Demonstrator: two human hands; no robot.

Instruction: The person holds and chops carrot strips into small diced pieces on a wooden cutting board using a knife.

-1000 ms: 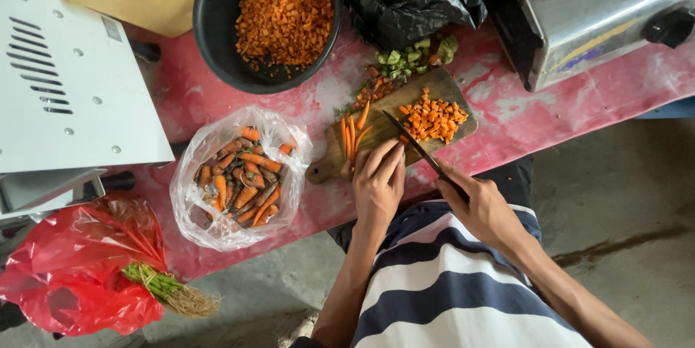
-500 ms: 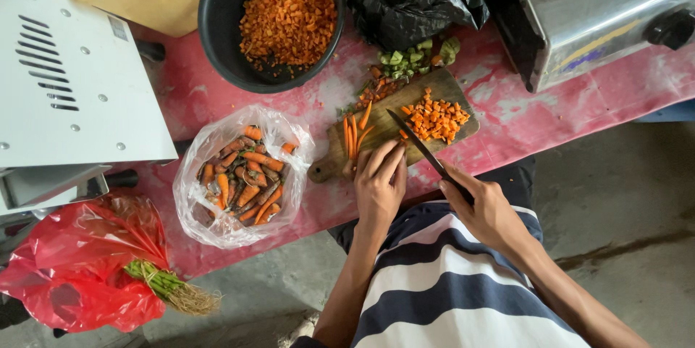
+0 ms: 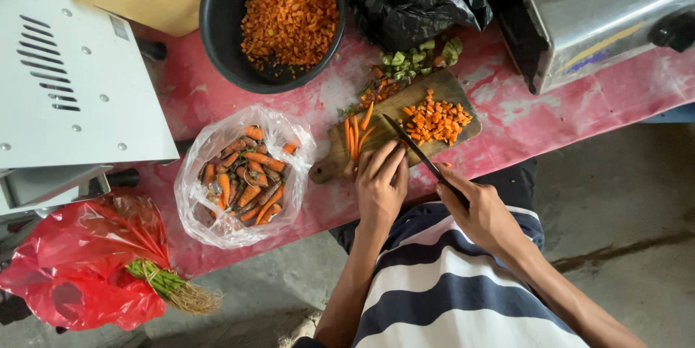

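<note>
The left hand (image 3: 381, 187) presses flat fingers (image 3: 391, 160) on the carrot strips (image 3: 356, 133) at the near left of the board (image 3: 391, 105), pinning them, not wrapped around them. The right hand (image 3: 479, 212), off the board's near right edge, has its fingers clenched on the knife (image 3: 414, 151); the blade slants across the board between the strips and the diced carrot (image 3: 435, 119). Green scraps (image 3: 416, 57) lie beyond the board. Left of it sits a clear bag (image 3: 245, 174) of carrots on the pink counter (image 3: 622, 94); a black bowl (image 3: 217, 15) of dice stands beyond.
</note>
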